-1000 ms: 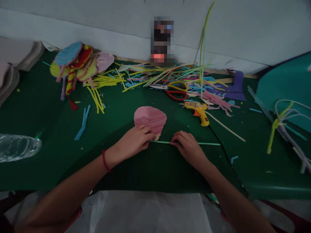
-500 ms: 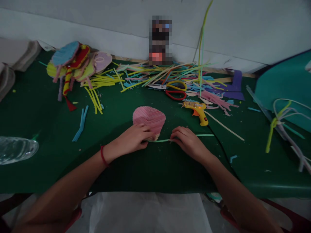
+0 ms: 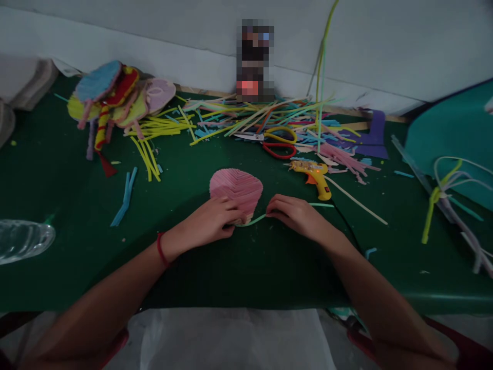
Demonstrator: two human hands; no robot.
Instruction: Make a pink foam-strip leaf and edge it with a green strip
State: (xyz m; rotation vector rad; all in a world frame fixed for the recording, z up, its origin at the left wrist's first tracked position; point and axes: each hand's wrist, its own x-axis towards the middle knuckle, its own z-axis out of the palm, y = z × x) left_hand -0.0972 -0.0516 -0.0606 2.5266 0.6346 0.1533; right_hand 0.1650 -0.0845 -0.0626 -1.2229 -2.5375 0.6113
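A pink leaf-shaped piece [image 3: 236, 185], ribbed and pale at its lower tip, lies on the green table. My left hand [image 3: 217, 218] is closed at its lower edge, pressing the piece and the end of a mint-green strip [image 3: 257, 220] together. My right hand [image 3: 295, 216] pinches the same strip further along, where it bends up from the piece's tip; its free end sticks out to the right. Beyond my right hand lies a yellow glue gun [image 3: 316, 177], nozzle toward the left, its black cord running down past my wrist.
Scissors [image 3: 280, 141] with yellow and red handles lie among several coloured strips [image 3: 254, 115] along the wall. Finished-looking fan shapes [image 3: 100, 85] are piled at the back left. A clear bottle [image 3: 25, 240] lies at left, and a teal round-edged object [image 3: 454, 133] stands at right.
My right hand has moved slightly up and left with the strip, which now curves upward beside the tip. My left hand stays on the pink piece.
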